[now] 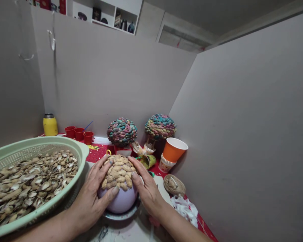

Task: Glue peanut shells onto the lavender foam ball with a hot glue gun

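A smooth lavender ball [122,201], perhaps a balloon, sits on a shallow round dish [121,217]. Tan peanut shells [119,171] cover its upper part in overlapping rows; the lower part is bare. My left hand [94,188] cups the left side, thumb pressed near the bottom row of shells and fingers over the top edge. On the opposite side my right hand [146,188] curves round the ball, its fingertips on the shells. Between them the two hands hold the ball. To the left stands a pale green colander [82,158] full of loose half shells.
Behind are two multicoloured shell-covered domes [122,131] [160,127], several red cups [79,133] and a yellow jar [50,125]. An orange paper cup [173,150], a twine ball [174,185] and crumpled white material [185,210] lie right. Grey partitions [242,127] enclose the table.
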The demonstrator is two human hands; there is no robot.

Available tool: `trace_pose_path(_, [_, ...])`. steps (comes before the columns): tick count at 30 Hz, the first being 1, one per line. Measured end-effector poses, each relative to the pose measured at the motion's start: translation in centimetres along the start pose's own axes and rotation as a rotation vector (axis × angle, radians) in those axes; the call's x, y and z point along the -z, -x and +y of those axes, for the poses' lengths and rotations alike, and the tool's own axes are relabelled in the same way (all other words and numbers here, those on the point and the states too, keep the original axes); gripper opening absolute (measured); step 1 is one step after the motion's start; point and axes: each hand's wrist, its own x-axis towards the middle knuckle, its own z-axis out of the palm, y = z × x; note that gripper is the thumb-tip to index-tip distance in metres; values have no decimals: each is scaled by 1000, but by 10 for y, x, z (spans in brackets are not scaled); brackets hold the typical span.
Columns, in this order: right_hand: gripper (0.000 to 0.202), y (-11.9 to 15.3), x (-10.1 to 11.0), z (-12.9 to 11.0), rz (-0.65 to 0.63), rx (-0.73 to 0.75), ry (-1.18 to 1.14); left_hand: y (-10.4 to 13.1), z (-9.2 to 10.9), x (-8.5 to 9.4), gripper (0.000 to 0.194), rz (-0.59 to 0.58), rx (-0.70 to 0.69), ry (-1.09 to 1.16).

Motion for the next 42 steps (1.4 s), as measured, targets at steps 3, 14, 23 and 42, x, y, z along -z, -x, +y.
trace_pose_path(3, [43,-1,0,0,16,19,11,1,0,-1,58,5,-4,4])
trace_pose_path(14, [43,-1,2,-1,-5,15,16,-2,4,1,57,-5,10,-5])
trace_pose_path(23, [44,-1,2,-3,-6,27,24,1,1,2,58,-8,-11,5])
trace_pose_path(42, [47,3,2,-23,18,90,153,4,0,5,55,21,291,248])
